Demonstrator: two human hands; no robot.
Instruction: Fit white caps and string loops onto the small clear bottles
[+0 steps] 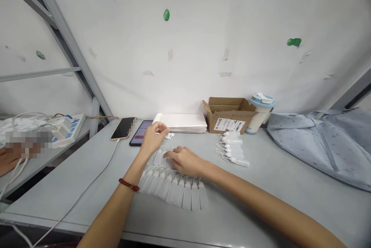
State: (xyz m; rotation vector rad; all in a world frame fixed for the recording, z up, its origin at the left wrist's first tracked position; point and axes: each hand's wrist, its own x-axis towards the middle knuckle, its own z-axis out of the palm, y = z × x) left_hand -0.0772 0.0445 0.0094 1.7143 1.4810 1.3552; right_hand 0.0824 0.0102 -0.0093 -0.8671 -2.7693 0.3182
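Note:
My left hand (154, 136), with a red bead bracelet (129, 184) on its wrist, is raised near a small crumpled white piece (169, 136). Its thumb and forefinger are pinched together; what they hold, if anything, is too small to make out. Below and to the right, my right hand (187, 160) is low over the table with its fingers bent together. Its forefinger tip is beside a translucent white tube (158, 158) with a thin cord loop, and anything within its grip is hidden. Several similar tubes (187, 196) lie fanned in a row below the hands.
Several corded tubes (234, 149) lie stacked at right. Along the wall stand a white stack of packets (185, 121), an open cardboard box (228, 118) and a blue-lidded cup (259, 114). Two phones, one charging (123, 128), lie left; grey cloth (315, 140) lies right. Another person's hand (11, 159) is far left.

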